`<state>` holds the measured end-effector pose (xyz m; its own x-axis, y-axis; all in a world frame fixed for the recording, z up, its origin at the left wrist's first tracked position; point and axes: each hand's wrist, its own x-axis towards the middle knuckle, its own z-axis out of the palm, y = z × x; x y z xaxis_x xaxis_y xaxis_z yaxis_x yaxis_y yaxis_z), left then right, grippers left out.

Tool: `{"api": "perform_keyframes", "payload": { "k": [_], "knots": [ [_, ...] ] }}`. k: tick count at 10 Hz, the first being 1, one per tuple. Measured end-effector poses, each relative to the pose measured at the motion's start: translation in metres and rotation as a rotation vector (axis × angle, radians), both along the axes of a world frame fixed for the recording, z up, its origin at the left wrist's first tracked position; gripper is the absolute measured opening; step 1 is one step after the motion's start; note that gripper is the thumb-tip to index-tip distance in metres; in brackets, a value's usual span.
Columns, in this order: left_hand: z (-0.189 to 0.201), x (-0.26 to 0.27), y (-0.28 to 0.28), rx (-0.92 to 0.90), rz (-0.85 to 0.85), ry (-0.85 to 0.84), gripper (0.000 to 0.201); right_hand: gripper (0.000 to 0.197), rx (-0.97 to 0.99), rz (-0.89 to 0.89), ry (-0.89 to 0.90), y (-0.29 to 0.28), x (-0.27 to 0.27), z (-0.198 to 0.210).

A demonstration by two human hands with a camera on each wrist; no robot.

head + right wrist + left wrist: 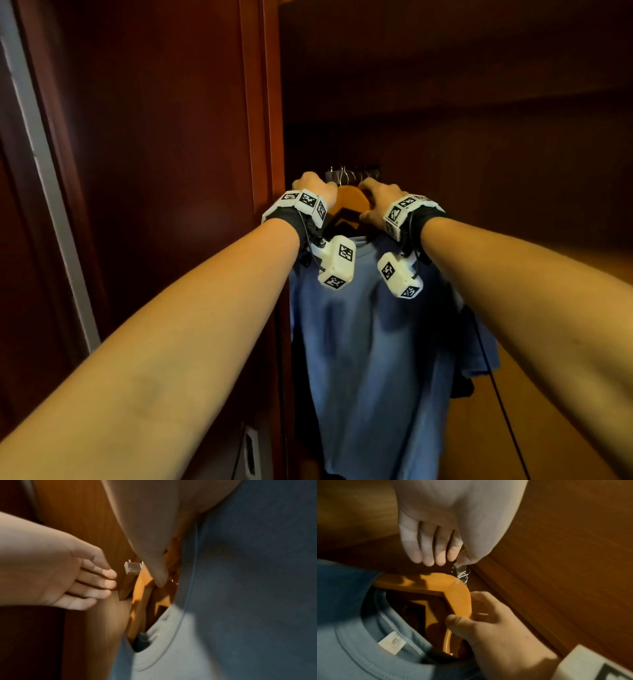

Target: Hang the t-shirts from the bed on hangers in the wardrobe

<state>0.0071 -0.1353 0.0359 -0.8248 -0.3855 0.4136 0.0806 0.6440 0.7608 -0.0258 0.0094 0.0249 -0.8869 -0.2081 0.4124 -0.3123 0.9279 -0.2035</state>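
Observation:
A blue t-shirt hangs on an orange wooden hanger inside the wardrobe, just below a metal rail with rings. My right hand grips the hanger's top; in the left wrist view its thumb and fingers wrap round the hanger above the shirt collar. My left hand reaches beside it with straight fingers against the rail's metal end bracket. The right wrist view shows those fingertips touching the wooden block under the bracket. The hanger's hook is hidden.
The open wardrobe door stands close on the left, its edge beside my left wrist. A dark garment hangs behind the blue shirt. A black cable runs down from my right wrist. A wooden shelf lies above the rail.

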Motion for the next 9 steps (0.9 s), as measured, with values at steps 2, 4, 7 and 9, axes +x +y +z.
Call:
{"api": "perform_keyframes", "payload": {
  "k": [2, 4, 7, 9],
  "knots": [
    [0.003, 0.0, -0.004, 0.052, 0.005, -0.003, 0.035, 0.064, -0.016, 0.05, 0.034, 0.006, 0.001, 0.0],
    [-0.001, 0.003, 0.001, 0.054, -0.011, -0.031, 0.031, 0.07, 0.051, 0.08, -0.033, 0.006, 0.012, -0.01],
    [-0.013, 0.02, 0.024, 0.091, -0.074, -0.013, 0.026, 0.085, 0.07, 0.105, -0.086, 0.024, 0.024, -0.025],
    [-0.026, 0.044, 0.032, 0.119, -0.249, 0.004, 0.013, 0.057, 0.037, 0.105, -0.123, 0.041, 0.042, -0.026]
  ]
}}
